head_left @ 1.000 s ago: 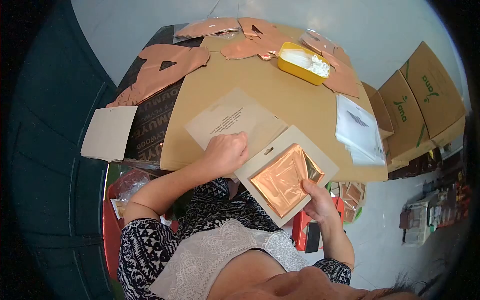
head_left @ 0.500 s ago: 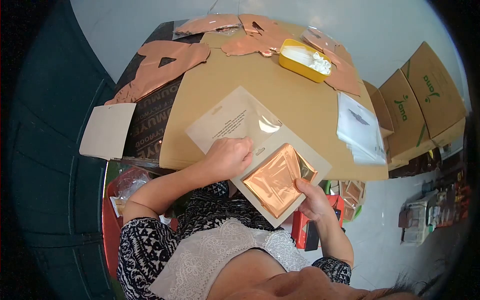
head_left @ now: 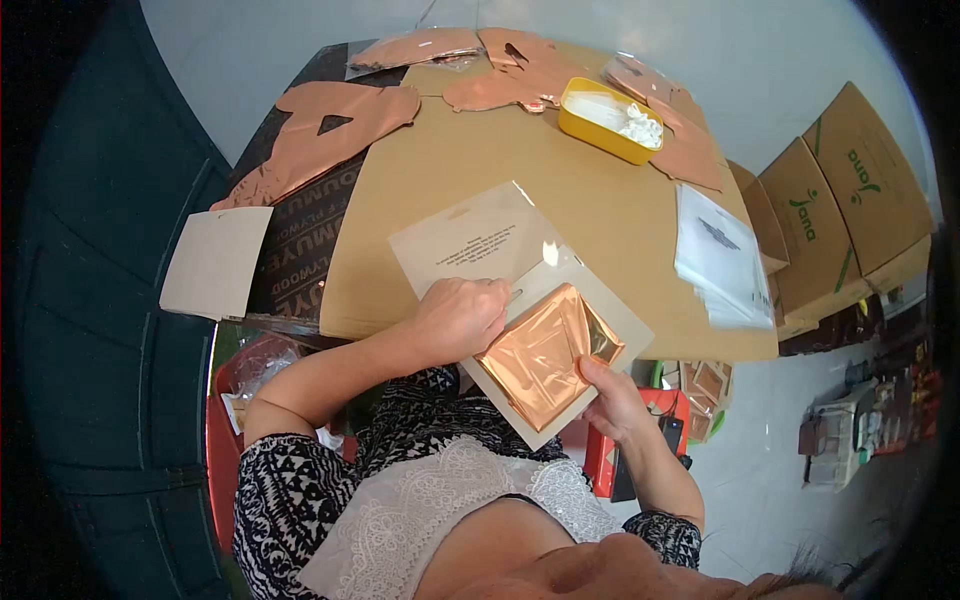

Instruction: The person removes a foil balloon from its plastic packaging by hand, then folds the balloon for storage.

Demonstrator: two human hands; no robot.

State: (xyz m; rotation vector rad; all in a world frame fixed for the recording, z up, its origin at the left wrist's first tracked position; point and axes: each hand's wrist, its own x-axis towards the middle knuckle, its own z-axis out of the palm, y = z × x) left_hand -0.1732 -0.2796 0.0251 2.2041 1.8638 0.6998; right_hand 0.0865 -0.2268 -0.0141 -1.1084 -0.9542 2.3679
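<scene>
A folded copper foil piece (head_left: 540,360) lies on a grey card (head_left: 625,320) at the table's front edge. From the card's far side extends a clear plastic bag (head_left: 470,235) with printed text. My left hand (head_left: 460,318) is closed on the bag where it meets the card, fingers curled. My right hand (head_left: 612,398) grips the card and foil at the near right corner, thumb on top of the foil and the other fingers underneath.
Flat copper foil shapes (head_left: 345,125) lie along the table's left and far sides. A yellow tub (head_left: 605,145) holds white material. Clear bags (head_left: 720,255) lie at the right, grey cards (head_left: 215,260) at the left. Cardboard boxes (head_left: 865,185) stand beyond the right edge.
The card and foil have shifted slightly left with my right hand. The bag's printed flap has turned and moved a little to the right; my left hand stays closed on it.
</scene>
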